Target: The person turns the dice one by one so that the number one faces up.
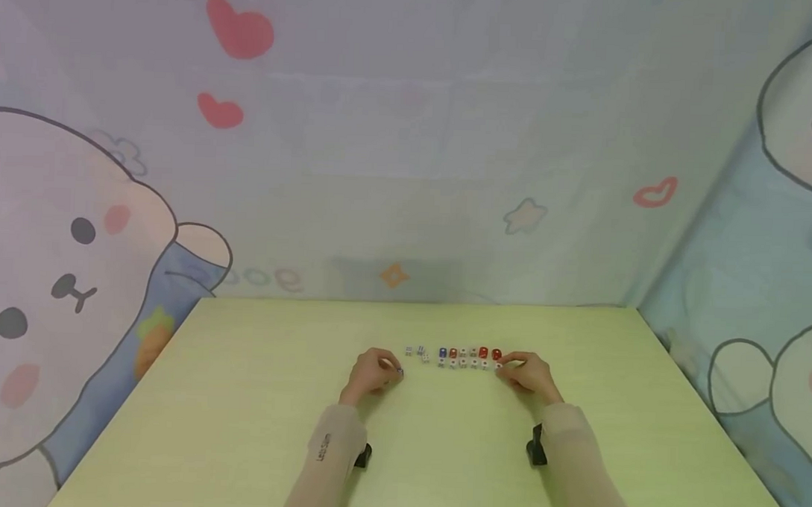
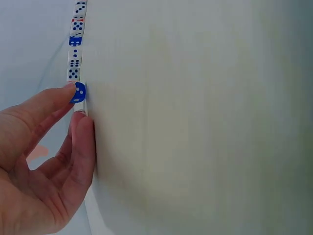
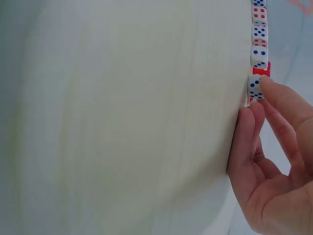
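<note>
My left hand (image 1: 373, 370) is at the left end of the dice, with a blue die (image 2: 78, 92) with white pips pinched at its thumb and fingertips. At the right end of the front row, my right hand (image 1: 526, 373) pinches a white die (image 3: 255, 87) with blue pips. Two short rows of dice lie between the hands: white dice (image 1: 463, 364) in front, and a mix of blue, red and white behind, with a red die (image 1: 484, 352) near the right end. Right of the left hand, a few loose white dice (image 1: 408, 351) sit apart from the rows.
The dice lie on a pale yellow-green table (image 1: 439, 449), towards its far edge. A printed cloth backdrop (image 1: 410, 134) hangs behind the table and along both sides. Each forearm wears a black wrist mount (image 1: 536, 446) under a light sleeve.
</note>
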{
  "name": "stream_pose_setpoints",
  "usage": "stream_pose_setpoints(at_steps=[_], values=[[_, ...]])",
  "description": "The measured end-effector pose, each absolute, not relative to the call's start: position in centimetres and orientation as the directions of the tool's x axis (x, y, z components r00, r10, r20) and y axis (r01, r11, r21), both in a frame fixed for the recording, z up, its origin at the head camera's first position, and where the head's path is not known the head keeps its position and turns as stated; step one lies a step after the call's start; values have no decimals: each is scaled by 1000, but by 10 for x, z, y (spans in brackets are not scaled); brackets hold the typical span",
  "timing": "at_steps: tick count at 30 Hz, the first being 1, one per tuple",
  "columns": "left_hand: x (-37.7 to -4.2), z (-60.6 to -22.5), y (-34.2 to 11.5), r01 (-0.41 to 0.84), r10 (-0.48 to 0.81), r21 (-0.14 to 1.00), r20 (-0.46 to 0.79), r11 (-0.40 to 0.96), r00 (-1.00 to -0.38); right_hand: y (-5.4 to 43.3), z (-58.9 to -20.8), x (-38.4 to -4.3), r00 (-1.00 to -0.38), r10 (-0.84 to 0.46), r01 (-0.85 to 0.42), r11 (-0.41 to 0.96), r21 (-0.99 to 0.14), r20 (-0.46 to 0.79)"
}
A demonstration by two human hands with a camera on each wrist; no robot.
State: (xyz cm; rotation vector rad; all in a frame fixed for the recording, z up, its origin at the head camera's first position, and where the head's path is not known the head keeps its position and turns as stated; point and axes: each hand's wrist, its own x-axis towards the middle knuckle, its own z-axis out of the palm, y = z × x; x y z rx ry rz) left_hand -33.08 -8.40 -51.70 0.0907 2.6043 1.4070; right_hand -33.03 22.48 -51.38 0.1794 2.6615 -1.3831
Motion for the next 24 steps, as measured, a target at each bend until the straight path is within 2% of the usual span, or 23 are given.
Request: stream_pose_setpoints(at_steps=[17, 24], values=[[-335, -509, -77, 63, 158, 705, -70, 706, -985, 222, -511, -334, -980, 56, 185, 593, -784, -189], [-335, -513, -72, 70, 194, 704, -98, 707, -976, 223, -512, -331, -974, 61, 209, 626, -752, -220]])
